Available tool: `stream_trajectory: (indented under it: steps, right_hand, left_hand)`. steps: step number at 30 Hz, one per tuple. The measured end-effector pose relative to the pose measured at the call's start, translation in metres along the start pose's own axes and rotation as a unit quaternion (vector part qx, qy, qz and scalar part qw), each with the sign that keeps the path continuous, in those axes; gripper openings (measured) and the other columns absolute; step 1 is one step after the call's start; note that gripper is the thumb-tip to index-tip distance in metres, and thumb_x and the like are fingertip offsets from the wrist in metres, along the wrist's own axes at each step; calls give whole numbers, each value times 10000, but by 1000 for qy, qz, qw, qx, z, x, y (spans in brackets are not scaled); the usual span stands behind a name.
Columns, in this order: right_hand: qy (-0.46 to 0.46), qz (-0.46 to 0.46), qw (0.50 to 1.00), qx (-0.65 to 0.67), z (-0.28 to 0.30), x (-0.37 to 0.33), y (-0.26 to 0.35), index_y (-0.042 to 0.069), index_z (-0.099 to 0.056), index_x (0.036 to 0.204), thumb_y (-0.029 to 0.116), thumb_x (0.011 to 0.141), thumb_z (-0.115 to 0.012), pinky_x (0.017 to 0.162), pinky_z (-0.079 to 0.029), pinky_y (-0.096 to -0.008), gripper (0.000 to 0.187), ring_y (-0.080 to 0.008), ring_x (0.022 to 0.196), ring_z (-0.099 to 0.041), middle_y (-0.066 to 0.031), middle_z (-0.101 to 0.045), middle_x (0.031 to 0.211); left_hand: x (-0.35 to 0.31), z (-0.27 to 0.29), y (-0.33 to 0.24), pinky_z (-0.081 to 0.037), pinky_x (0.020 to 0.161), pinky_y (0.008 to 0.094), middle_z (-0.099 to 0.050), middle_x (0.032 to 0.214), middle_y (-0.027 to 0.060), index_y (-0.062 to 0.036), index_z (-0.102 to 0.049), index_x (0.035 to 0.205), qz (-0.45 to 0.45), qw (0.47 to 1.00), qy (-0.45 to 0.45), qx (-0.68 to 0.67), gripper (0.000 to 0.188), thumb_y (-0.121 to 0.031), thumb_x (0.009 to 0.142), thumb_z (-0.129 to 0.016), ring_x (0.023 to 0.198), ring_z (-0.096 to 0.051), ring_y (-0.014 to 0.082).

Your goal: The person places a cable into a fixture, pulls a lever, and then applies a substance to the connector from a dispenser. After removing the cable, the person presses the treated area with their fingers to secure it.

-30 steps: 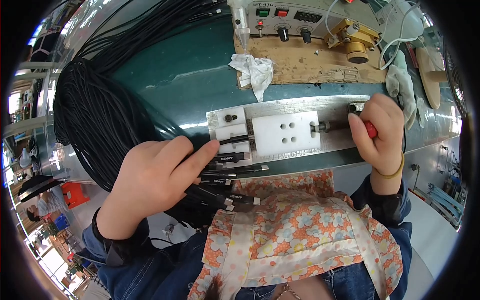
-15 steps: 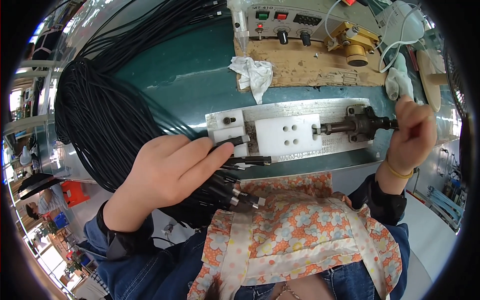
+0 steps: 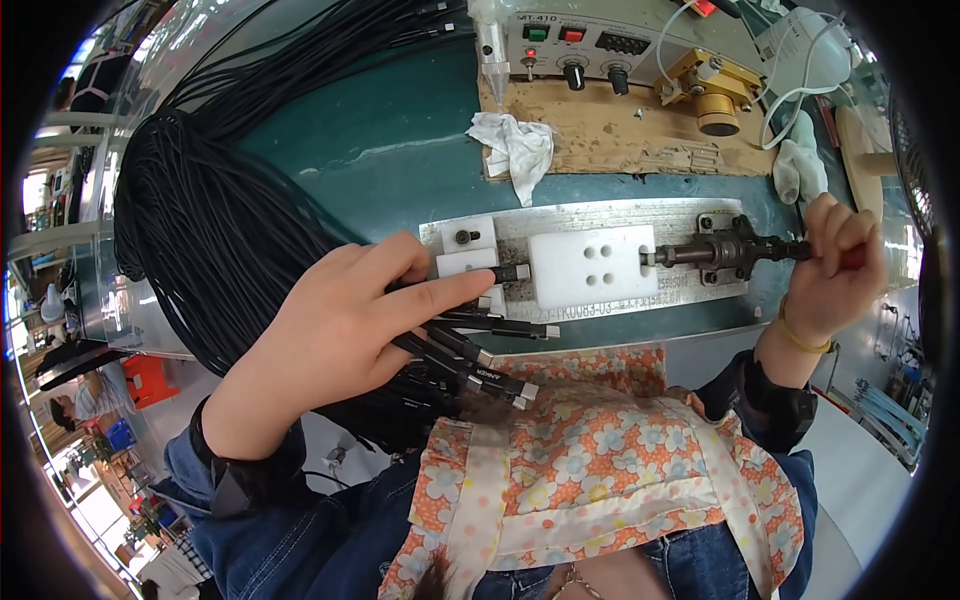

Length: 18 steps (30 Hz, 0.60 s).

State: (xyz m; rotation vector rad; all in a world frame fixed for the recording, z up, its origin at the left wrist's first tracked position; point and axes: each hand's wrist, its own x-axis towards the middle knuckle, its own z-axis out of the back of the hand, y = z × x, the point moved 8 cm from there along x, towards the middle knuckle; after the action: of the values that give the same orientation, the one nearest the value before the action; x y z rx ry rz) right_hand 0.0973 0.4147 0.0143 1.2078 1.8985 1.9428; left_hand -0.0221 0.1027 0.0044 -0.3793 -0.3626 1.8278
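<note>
My left hand point(image 3: 340, 325) reaches over a metal base plate point(image 3: 560, 214), its index finger stretched along a black cable connector point(image 3: 513, 272). That connector lies at the small white block point(image 3: 462, 263), its metal tip pointing at a larger white sliding block point(image 3: 590, 290) with holes. Beneath the hand, several more black cable connectors point(image 3: 500, 325) fan out; the thumb is hidden. On the right, my right hand point(image 3: 838, 265) is closed around the handle point(image 3: 853, 258) of a dark metal push clamp point(image 3: 725, 250). The clamp's rod meets the sliding block.
A thick bundle of black cables point(image 3: 190, 230) spreads over the green mat at left. Behind the plate are a crumpled white tissue point(image 3: 520, 150), a cardboard sheet point(image 3: 600, 130), a control box point(image 3: 640, 20) with knobs, a nozzle point(image 3: 494, 65) and a brass fixture point(image 3: 712, 95).
My left hand has brought the connector from above the small white block down to it, its index finger now straighter. My right hand's fingers have closed round the clamp handle.
</note>
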Motion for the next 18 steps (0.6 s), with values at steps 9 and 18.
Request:
stream_trajectory:
  steps: [9,18]
  right_hand:
    - [342,144,858,-356,-92,-32,10,17,-473,647,19,750,-596,514,-296,-300,161,-164,545,-397,-25,-398,552]
    - [20,17,1000,9,0,-3,2,91,-324,617,224,921,-358,535,-220,-270,334,-119,531,-249,18,-245,496]
  left_hand:
    - [-24,2,11,-459,605,325,-562,888,77,-45,-584,1118,-56,987,-153,2,554,5,568,-632,726,-572,226]
    - [-5,7,-10,-490,662,349,-548,957,125,-22,-595,1076,-57,993,-91,-39,510,20,570,-646,788,-580,264]
